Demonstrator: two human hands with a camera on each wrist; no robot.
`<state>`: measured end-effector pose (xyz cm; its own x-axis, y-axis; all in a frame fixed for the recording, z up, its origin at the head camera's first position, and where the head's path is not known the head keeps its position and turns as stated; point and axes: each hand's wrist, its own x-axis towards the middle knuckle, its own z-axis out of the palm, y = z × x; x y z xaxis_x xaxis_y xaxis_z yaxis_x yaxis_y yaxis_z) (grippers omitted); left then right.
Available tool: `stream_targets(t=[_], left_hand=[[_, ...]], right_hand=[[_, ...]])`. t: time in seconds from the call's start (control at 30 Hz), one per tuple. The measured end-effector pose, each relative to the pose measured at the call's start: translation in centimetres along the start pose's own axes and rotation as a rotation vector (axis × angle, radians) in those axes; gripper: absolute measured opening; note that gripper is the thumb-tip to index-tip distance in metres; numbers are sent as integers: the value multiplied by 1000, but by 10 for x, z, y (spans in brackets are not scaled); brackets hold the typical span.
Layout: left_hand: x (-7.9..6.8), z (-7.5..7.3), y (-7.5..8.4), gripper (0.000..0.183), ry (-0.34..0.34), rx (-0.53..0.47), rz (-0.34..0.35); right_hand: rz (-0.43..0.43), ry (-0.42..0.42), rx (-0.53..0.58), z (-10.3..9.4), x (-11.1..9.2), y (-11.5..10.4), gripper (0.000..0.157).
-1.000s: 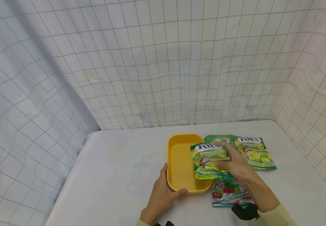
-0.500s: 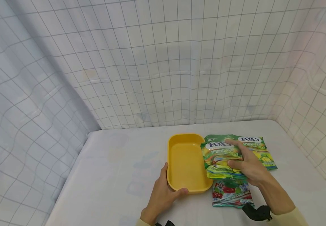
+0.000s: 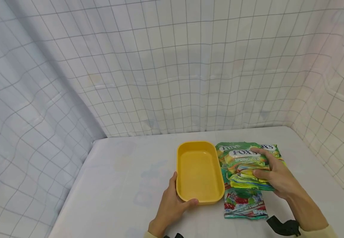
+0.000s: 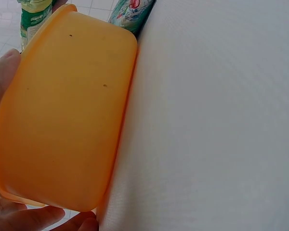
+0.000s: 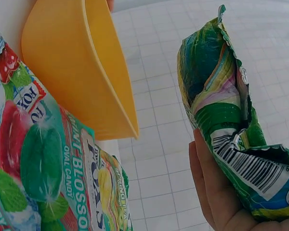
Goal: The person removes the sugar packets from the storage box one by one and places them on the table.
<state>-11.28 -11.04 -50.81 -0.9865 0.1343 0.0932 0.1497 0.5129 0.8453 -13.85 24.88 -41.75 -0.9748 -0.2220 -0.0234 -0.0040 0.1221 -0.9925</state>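
My left hand (image 3: 172, 205) grips the near left corner of a yellow plastic tub (image 3: 200, 175), thumb at the front wall and fingers along the left side. In the left wrist view the tub's wall (image 4: 67, 106) fills the middle, with fingers (image 4: 33, 219) below it. My right hand (image 3: 279, 178) holds a green Fox's Spring Tea candy bag (image 3: 246, 163) raised right of the tub. The right wrist view shows this bag (image 5: 221, 110) with its barcode side bent and its top edge crumpled. It partly hides the other bags.
A red and green Mint Blossom candy bag (image 3: 244, 206) lies at the tub's near right corner. More green Fox's bags (image 3: 224, 147) lie behind the held one. A white table (image 3: 124, 185) carries everything, with grid-patterned curtains (image 3: 190, 66) at the back and sides.
My right hand has drawn the Spring Tea bag rightward, from above the tub's right edge to over the other bags. My left hand and the tub stay where they were.
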Motion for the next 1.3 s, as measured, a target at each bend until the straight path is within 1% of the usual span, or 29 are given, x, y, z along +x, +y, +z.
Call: stream_targets(t=[0.2, 0.37, 0.57, 0.93, 1.1, 1.17, 1.3], left_hand=[[-1, -1, 0, 123, 5, -2, -8], [-1, -1, -1, 122, 7, -6, -8], [-2, 1, -3, 121, 2, -5, -7], [-1, 2, -5, 120, 2, -11, 3], [0, 1, -2, 120, -5, -13, -2], [0, 0, -2, 120, -8, -14, -5], [0, 0, -1, 119, -9, -18, -11]], right_hand=[[1, 20, 37, -13, -5, 6, 69], [39, 44, 55, -21, -7, 10, 70], [68, 55, 52, -30, -13, 13, 70], [68, 87, 49, -51, -21, 21, 70], [64, 92, 91, -62, -26, 27, 69], [63, 83, 124, -66, -28, 31, 68], [77, 82, 168, -74, -33, 38, 67]])
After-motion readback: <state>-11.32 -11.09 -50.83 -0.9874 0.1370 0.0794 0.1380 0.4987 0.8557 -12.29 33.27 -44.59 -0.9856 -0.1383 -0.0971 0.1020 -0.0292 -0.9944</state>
